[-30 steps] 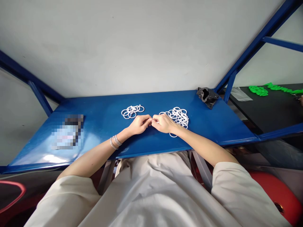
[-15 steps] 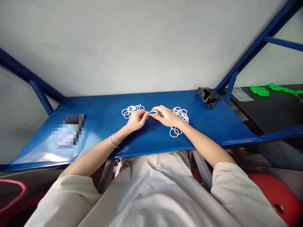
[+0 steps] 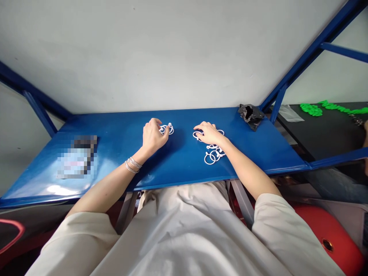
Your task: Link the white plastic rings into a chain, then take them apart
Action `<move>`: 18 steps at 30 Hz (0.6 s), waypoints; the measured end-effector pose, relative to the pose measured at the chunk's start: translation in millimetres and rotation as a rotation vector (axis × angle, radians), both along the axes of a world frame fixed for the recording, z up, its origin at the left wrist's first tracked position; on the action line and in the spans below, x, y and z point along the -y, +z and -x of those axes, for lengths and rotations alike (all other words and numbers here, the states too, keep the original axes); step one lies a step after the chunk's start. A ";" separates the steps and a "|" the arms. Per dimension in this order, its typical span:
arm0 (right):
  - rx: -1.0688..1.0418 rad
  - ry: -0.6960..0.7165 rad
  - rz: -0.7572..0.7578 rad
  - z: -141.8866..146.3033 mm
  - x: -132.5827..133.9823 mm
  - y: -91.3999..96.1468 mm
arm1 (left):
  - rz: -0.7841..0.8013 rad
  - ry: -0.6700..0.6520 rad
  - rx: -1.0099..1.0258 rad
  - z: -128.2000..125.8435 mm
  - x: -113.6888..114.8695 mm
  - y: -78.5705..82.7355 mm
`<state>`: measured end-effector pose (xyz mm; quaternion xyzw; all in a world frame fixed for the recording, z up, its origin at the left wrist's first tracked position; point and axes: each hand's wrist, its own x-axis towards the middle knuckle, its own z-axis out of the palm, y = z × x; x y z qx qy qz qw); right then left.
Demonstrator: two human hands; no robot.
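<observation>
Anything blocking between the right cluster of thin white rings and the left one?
Nothing visible: only glossy blue tabletop shows between the right cluster of thin white rings and the left cluster. The bare left hand partly covers the left one.

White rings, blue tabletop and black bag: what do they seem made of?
White rings: probably plastic, smooth, holding round shape. Blue tabletop: painted or plastic-covered, can't tell which; glossy, with bright reflections. Black bag: likely thin plastic film, shiny, crumpled.
</observation>
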<state>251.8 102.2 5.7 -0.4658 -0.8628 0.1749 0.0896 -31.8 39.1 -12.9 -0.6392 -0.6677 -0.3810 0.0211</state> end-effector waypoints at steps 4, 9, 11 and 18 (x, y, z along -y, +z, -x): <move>0.041 0.041 0.026 1.1 0.9 2.0 | -0.030 -0.142 -0.108 -4.3 5.2 0.3; -0.030 0.033 -0.015 1.3 -0.2 0.1 | -0.022 -0.468 -0.291 -19.7 17.5 0.5; -0.115 0.015 -0.058 2.0 1.1 0.9 | -0.004 -0.522 -0.307 -24.1 20.3 -0.9; -0.566 0.073 -0.086 12.8 23.4 12.0 | 0.011 -0.674 -0.081 -27.5 24.4 0.2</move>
